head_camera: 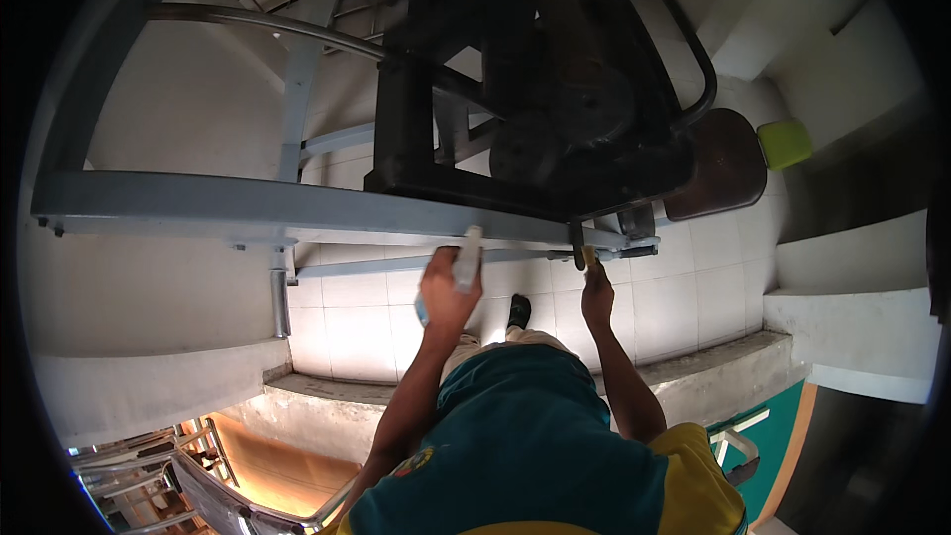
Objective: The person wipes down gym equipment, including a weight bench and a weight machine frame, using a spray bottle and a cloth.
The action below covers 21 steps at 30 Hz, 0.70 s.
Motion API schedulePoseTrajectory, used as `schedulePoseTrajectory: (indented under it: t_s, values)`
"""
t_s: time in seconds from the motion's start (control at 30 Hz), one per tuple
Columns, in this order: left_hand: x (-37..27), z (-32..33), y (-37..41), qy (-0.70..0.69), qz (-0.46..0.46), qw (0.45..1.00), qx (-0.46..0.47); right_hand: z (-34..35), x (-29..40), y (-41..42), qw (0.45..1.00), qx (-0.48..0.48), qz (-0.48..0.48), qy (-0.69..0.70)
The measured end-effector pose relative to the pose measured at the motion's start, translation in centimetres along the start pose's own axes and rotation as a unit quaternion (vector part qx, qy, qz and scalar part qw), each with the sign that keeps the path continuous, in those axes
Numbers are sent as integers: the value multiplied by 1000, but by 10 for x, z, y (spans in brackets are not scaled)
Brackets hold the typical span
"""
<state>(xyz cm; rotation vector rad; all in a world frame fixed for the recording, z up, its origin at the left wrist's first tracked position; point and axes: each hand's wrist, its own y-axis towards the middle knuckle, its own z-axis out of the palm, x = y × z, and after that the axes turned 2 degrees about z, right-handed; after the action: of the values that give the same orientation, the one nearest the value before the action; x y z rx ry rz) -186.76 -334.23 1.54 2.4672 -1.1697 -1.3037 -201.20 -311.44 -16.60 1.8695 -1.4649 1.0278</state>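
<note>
My left hand (452,288) is closed around what looks like a spray bottle (467,261); its white top points away from me and a bit of blue shows under the hand. It is just in front of a grey-blue metal beam (327,214). My right hand (597,299) grips a small yellowish object (589,255), too small to tell whether brush or sponge. That object is next to a dark metal lever (578,241) hanging off the beam; whether they touch I cannot tell. Beyond the beam stands a black machine (416,182) with round wheel-like parts.
A brown padded seat (719,163) and a lime-green pad (785,144) are at the right. A steel bar (260,17) crosses the frame at the upper left. Behind me runs a low concrete ledge (327,412), with a chair (215,494) beyond it. White tiles (360,331) cover the floor.
</note>
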Motion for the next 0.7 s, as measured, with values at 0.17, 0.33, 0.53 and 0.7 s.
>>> schedulePoseTrajectory:
  t_s: [0.17, 0.33, 0.53, 0.7]
  values:
    - [-8, -74, 12, 36, -98, 994, -22, -3, 35, 10, 999, -19, -23, 33]
    - [-8, -81, 8, -46, -15, 998, 37, 12, 69, 33, 995, 61, 17, 74]
    - [-15, 0, -10, -139, -35, 977, 160, -2, 99, 38, 971, 11, -12, 240]
    - [-15, 41, -25, -99, 3, 980, 172, -23, 75, 32, 980, 0, 55, 190]
